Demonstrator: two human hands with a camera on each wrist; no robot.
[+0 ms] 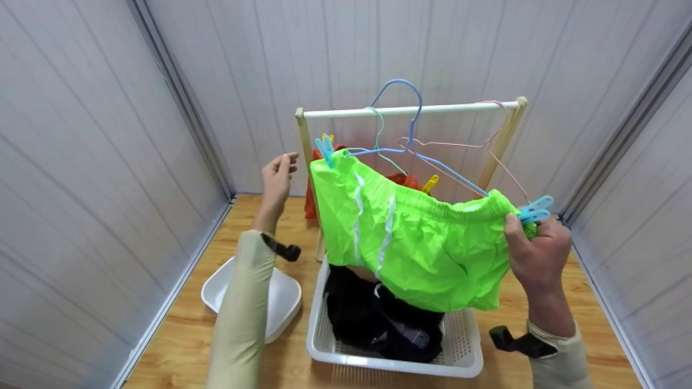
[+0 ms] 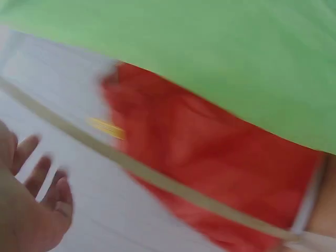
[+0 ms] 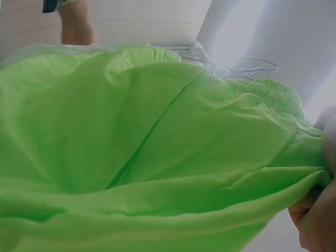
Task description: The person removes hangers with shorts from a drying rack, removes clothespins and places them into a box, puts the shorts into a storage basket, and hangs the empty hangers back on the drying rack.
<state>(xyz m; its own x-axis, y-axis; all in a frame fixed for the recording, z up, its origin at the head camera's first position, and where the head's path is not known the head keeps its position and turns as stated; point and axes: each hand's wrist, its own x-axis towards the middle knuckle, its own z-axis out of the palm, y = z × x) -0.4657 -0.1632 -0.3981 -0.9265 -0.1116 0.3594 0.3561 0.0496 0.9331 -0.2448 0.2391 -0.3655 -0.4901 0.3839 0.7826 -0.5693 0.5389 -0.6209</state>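
Observation:
Bright green shorts (image 1: 411,232) with white drawstrings hang from a blue hanger (image 1: 399,148) in the head view. A light-blue clothespin (image 1: 325,150) sits at the left end of the waistband, and another clothespin (image 1: 535,209) at the right end. My right hand (image 1: 538,251) grips the right corner of the waistband, thumb in front, just below that clothespin. To the left of the shorts, my left hand (image 1: 278,175) is raised with loosely bent fingers and nothing in them. The left wrist view shows the same hand (image 2: 39,202) apart from the green cloth.
Behind the shorts stands a rack with a white rail (image 1: 346,113), carrying a green hanger (image 1: 380,127), a pink hanger (image 1: 459,144) and red clothing (image 2: 194,147) with yellow clips. Below are a white basket (image 1: 397,367) of dark clothes and a white basin (image 1: 292,308). Panel walls enclose the space.

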